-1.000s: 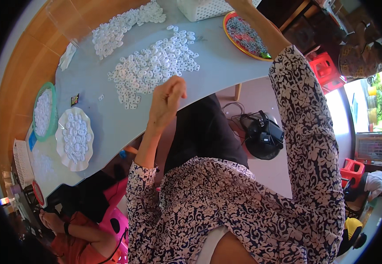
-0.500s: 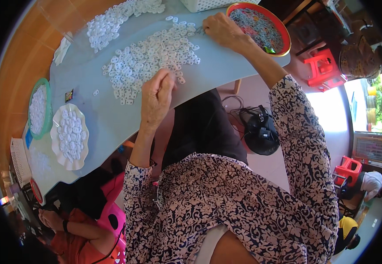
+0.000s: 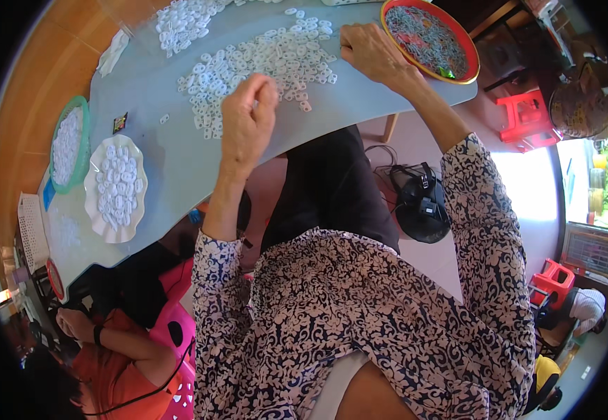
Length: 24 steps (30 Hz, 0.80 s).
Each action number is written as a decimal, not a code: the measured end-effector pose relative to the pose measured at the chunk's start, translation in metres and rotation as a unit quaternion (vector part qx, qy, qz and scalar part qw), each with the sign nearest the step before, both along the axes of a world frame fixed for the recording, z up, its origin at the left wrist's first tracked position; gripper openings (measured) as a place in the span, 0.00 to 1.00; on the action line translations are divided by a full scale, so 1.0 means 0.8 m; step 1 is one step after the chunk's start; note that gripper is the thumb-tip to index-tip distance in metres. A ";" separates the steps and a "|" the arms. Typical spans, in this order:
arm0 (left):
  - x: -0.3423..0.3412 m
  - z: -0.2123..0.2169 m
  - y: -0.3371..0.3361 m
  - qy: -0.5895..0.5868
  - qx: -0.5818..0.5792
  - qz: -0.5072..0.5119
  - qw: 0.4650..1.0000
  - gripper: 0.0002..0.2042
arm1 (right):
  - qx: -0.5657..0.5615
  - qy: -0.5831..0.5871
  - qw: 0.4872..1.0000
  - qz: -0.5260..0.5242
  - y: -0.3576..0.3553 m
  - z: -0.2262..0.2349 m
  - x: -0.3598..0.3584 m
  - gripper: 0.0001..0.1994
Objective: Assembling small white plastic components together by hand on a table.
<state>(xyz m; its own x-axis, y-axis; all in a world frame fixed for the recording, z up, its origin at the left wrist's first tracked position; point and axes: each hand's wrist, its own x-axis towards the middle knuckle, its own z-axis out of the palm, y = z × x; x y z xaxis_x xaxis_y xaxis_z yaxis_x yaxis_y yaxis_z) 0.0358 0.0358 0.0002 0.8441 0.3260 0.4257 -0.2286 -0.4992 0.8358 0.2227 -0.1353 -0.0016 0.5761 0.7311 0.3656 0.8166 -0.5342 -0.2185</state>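
Left hand [image 3: 246, 119] raised just above the near edge of the pale blue table [image 3: 157, 150], fingertips pinched together, anything held too small to tell. Beyond it, heap of small white rings [image 3: 262, 66] spread over the table's middle. Right hand [image 3: 368, 52] resting at the heap's right edge, fingers curled onto the table, just beside the orange-rimmed bowl [image 3: 430, 38].

A: left hand [image 3: 246, 115] fingers curled, back to camera. Can't tell if it pinches a ring. Right hand [image 3: 368, 50] covers whatever's under it.

B: upper ring pile [image 3: 181, 19] cut by frame edge. Orange tray [image 3: 430, 38] contents too fine to tell apart.
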 end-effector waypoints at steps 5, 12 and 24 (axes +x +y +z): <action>0.006 0.011 0.020 0.003 0.043 0.023 0.999 0.07 | 0.011 -0.046 0.999 0.008 -0.009 -0.003 -0.001 0.05; 0.006 0.001 0.005 0.002 0.140 -0.010 0.990 0.04 | -0.006 -0.031 0.999 0.022 0.000 -0.003 0.010 0.05; 0.008 -0.016 -0.020 0.038 0.334 -0.063 0.940 0.06 | 0.023 0.019 0.999 -0.027 -0.015 -0.006 -0.014 0.06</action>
<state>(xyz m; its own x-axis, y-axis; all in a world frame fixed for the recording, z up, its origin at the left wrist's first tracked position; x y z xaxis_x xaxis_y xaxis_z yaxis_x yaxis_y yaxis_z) 0.0423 0.0196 -0.0130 0.8941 -0.0970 0.4372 -0.2736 -0.8911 0.3620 0.2118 -0.1475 -0.0062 0.6275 0.6818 0.3759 0.7782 -0.5654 -0.2735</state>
